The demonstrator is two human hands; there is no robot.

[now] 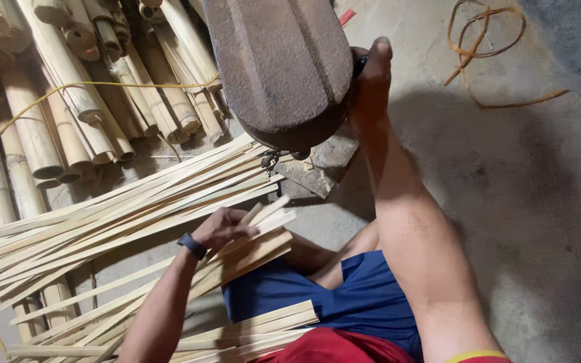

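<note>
Left hand [222, 228] lies w/ fingers curled over the near ends of a few bamboo strips [250, 252], gripping them loosely where they cross the lap; a dark band sits on that wrist. Right hand [371, 70] is up high, closed on the handle of a big rusty blade [284, 64], which fills the top centre of the view, broad face toward the camera, edge not visible. Below the blade is a worn wooden block [324, 165] on the concrete floor [539, 202]. Strips in hand lie just beside a larger fan of loose strips [122, 215], w/ another bundle [257, 329] across the blue shorts, and round bamboo poles [68, 114] stacked behind. Risks, as I judge them: blade is heavy and held one-handed above the left forearm and thigh, so a slip of the grip or a tired wrist could bring it down on skin, not wood. Left fingers are near the strip ends, i.e. close to where a cut would likely land; a strip that rolls or springs could pull them under. Strip edges look sharp, so splinters or cuts to the bare palm are poss. Loose strips underfoot and the orange cord [485, 40] on the floor could snag or slide.
</note>
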